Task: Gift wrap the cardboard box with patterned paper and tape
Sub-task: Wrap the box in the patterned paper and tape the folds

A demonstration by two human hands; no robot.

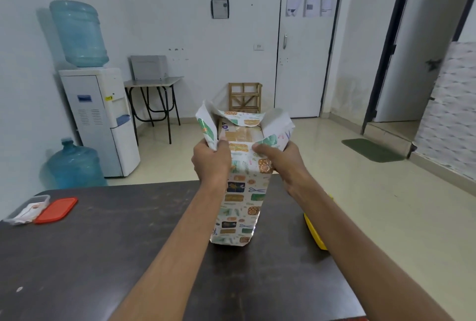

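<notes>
**Head view: both hands gripping paper flaps at the box top**

Hidden or unclear first. The cardboard box [239,135] is showing only at its open top end; the patterned paper [242,199] is covering the rest. The left hand [211,163] is gripping the left flap with its fingers curled round the paper edge, fingertips hidden behind it. The right hand [280,163] is gripping the right flap, thumb lying along the near flap and the other fingers out of sight behind the paper. A yellow object [315,233] is sitting at the table's right edge, partly covered by the right forearm; I cannot tell what it is. Both arms are being cut off by the bottom of the frame. Contents of the clear container [25,211] are too blurred to read.

Position: the wrapped box is standing upright on the dark table [103,256], right of the middle, nearer the far edge.

Counts: two hands, one box, four paper flaps standing open at the top. One clear container and one red lid [56,210] are lying side by side, touching, at the table's far left corner. Beyond the table: one water dispenser [103,119], two blue bottles, one on top [77,33] and one on the floor [74,166], one small table [154,81], one wooden rack [245,98], one green mat [372,149], and three sheets pinned on the door [306,63].
</notes>
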